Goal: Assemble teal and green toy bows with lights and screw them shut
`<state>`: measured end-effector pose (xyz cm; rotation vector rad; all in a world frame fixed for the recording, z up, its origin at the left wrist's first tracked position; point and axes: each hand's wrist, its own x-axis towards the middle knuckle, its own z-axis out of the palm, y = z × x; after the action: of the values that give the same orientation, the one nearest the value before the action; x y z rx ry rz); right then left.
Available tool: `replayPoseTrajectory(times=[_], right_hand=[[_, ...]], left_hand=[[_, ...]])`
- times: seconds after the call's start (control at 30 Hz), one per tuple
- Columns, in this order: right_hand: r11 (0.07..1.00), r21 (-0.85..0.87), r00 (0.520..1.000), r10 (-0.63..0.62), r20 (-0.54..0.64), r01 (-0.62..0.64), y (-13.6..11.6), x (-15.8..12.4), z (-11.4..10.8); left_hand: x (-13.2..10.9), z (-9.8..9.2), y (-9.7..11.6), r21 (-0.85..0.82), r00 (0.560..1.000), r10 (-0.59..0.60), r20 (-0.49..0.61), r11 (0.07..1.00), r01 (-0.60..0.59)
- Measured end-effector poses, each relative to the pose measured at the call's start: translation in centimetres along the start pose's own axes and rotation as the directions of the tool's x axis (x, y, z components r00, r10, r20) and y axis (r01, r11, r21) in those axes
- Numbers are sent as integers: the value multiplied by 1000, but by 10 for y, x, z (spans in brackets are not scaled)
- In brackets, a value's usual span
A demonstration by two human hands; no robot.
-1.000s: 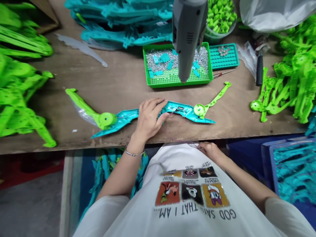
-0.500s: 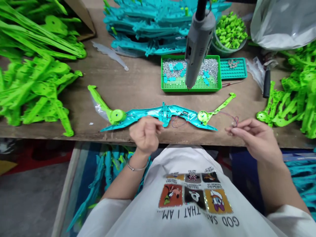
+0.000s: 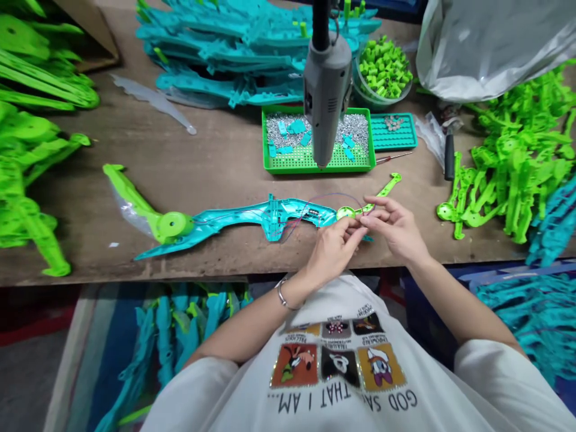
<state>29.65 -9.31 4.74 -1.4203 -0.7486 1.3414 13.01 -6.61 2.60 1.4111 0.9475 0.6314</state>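
Observation:
A turquoise plastic toy bow body [image 3: 225, 217] lies across the bench in front of me, with a lime-green limb [image 3: 139, 204] at its left end and another lime-green limb [image 3: 389, 185] at its right. Thin red and blue wires [image 3: 333, 194] loop out of its middle toward my fingers. My right hand [image 3: 398, 234] pinches the wire end above the right limb joint. Close against it, my left hand [image 3: 335, 243] has its fingertips pressed together over the bow's right end; what they hold is too small to make out.
A grey electric screwdriver [image 3: 327, 96] hangs over a green tray [image 3: 270, 165] of screws. Behind are stacked turquoise bow parts [image 3: 225, 54] and a tub of lime-green pieces [image 3: 384, 69]. Lime-green limbs pile up left [image 3: 27, 180] and right [image 3: 517, 162]. A black-handled tool [image 3: 449, 156] lies at right.
My left hand has moved right, from the bow's middle to its right end. My right hand has come inward with the wire and now meets the left. The view has shifted right.

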Motion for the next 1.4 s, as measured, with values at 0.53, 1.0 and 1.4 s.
replayPoseTrajectory(times=[0.53, 1.0, 1.4], right_hand=[[998, -62, 994, -22, 108, 29, -14, 16, -11], [864, -409, 869, -63, 491, 294, -26, 84, -34], [877, -408, 821, 29, 570, 252, -24, 99, -49]], left_hand=[[7, 0, -7, -223, 998, -52, -43, 974, 42], [0, -11, -22, 685, 823, 560, 97, 562, -463], [13, -13, -32, 716, 872, 431, 230, 532, -452]])
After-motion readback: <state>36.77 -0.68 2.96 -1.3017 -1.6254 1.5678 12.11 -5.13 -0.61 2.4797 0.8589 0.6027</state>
